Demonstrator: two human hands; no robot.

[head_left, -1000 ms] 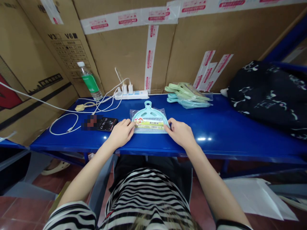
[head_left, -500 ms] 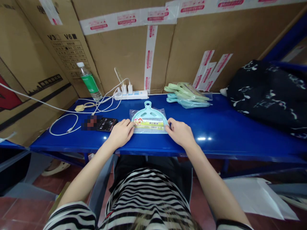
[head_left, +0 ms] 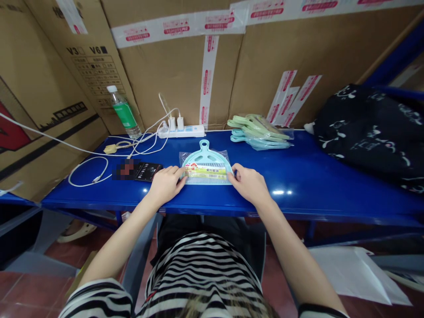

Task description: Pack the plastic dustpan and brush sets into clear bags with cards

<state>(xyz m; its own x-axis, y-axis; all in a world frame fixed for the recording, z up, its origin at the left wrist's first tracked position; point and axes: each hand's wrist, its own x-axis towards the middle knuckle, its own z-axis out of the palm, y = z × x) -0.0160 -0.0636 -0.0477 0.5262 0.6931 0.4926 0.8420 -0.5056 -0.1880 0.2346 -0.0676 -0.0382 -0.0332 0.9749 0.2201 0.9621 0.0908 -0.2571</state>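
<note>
A light blue dustpan set (head_left: 205,157) lies flat on the table in a clear plastic bag, its ringed handle pointing away from me. A yellow and green printed label crosses its front, and a row of bristles shows just above the label. My left hand (head_left: 166,183) grips the left edge of the set, fingers on top and thumb at the near corner. On the opposite edge, my right hand (head_left: 249,183) holds it between thumb and curled fingers.
Bagged green dustpans (head_left: 256,126) and blue ones (head_left: 255,140) are piled at the back. A power strip (head_left: 182,131) with cables, a bottle (head_left: 124,114) and a phone (head_left: 148,172) are on the left. A black patterned bag (head_left: 367,137) sits right, before cardboard walls.
My left thumb has slid slightly toward the near corner of the dustpan set. The set and my right hand stay in place.
</note>
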